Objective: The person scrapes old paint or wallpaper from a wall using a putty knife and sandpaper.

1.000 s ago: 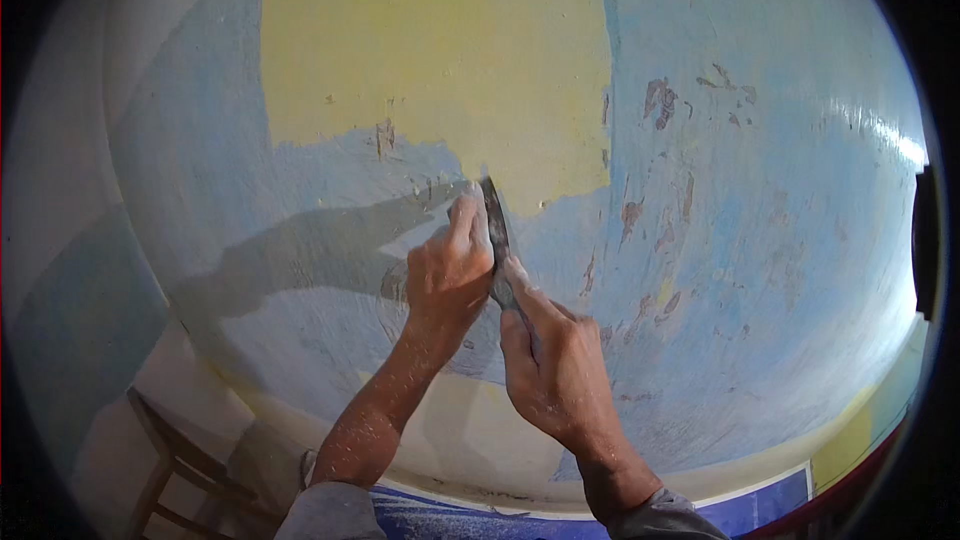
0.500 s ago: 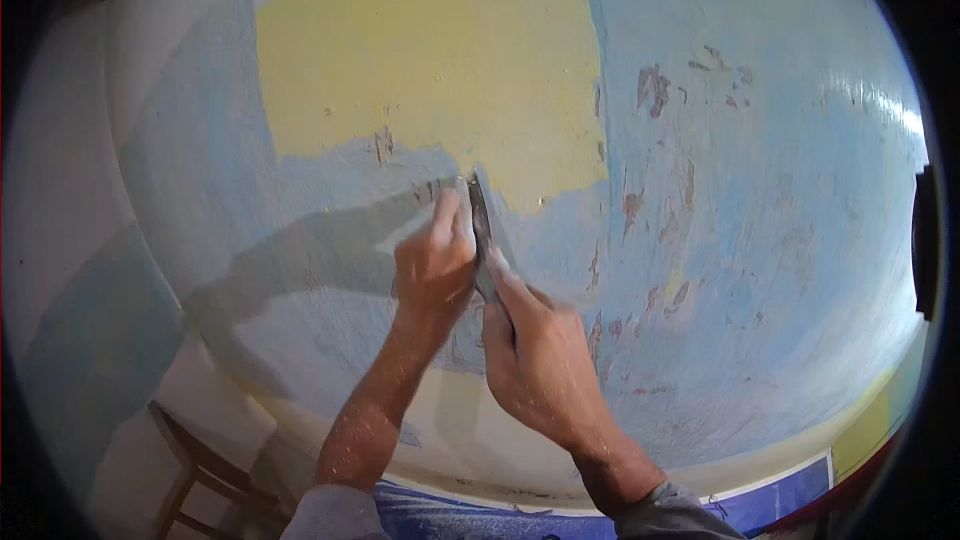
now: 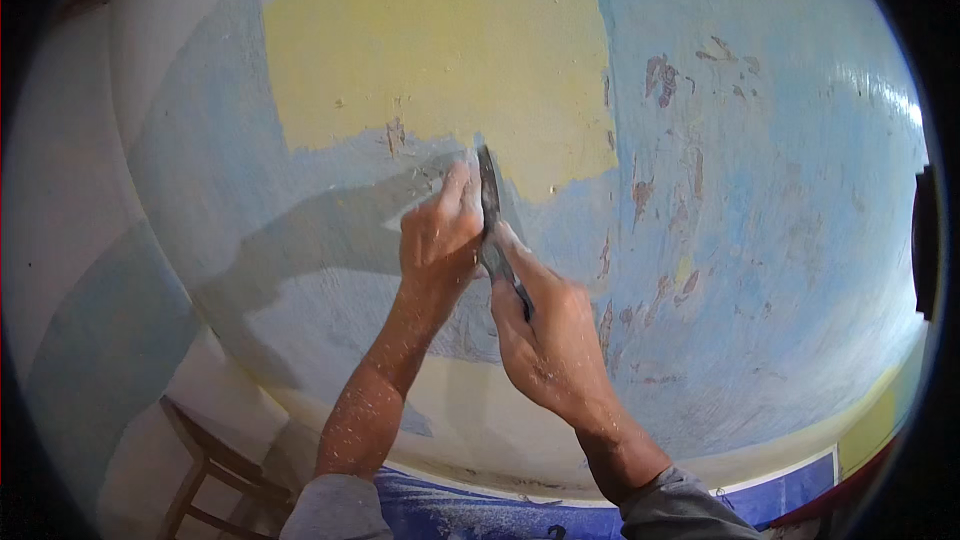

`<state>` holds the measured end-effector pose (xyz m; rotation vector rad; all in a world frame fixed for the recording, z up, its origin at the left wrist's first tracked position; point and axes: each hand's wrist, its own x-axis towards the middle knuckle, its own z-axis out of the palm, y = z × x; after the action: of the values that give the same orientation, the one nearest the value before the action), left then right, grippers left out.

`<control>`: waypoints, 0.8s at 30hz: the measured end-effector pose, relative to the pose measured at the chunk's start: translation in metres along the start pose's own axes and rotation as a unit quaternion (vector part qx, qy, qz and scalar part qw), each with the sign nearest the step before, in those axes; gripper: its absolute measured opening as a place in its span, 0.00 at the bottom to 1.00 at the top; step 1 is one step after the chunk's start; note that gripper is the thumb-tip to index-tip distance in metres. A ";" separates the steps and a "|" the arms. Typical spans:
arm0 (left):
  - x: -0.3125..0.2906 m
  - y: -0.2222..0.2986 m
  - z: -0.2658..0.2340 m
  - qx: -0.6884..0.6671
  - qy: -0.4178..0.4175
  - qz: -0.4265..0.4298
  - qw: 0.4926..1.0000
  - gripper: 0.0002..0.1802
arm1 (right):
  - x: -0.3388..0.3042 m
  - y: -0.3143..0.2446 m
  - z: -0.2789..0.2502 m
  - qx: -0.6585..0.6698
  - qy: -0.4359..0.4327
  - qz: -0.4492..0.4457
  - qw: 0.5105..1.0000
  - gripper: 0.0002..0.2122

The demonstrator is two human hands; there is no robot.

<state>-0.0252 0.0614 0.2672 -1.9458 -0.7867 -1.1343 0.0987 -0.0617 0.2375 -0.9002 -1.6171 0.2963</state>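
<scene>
Counted at the wall: two hands, one scraper
One left hand and one right hand share one scraper on one wall; one yellow patch, one wooden stool

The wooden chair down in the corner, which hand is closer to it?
Left. The left hand is above the chair; the right hand is farther right, holding the scraper.

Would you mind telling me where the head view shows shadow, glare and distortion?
Head view: the arms throw a dark shadow on the wall, left of the left hand; glare sits at the upper right; fisheye bends the wall's edges round; the right hand on the scraper looks slightly soft.
</scene>
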 end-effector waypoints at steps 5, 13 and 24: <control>-0.008 -0.006 0.008 0.015 0.020 0.007 1.000 0.13 | 0.000 0.011 0.008 0.021 0.031 -0.025 0.999 0.23; -0.030 -0.007 0.014 0.070 0.046 0.012 0.996 0.13 | -0.009 0.022 0.022 0.007 0.034 -0.058 0.998 0.27; 0.000 -0.038 0.003 0.047 0.058 0.011 0.997 0.23 | 0.024 0.004 0.038 0.000 0.067 -0.064 0.996 0.24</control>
<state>-0.0538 0.0848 0.2774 -1.7905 -0.7429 -1.1647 0.0651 -0.0317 0.2418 -0.7949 -1.5429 0.1436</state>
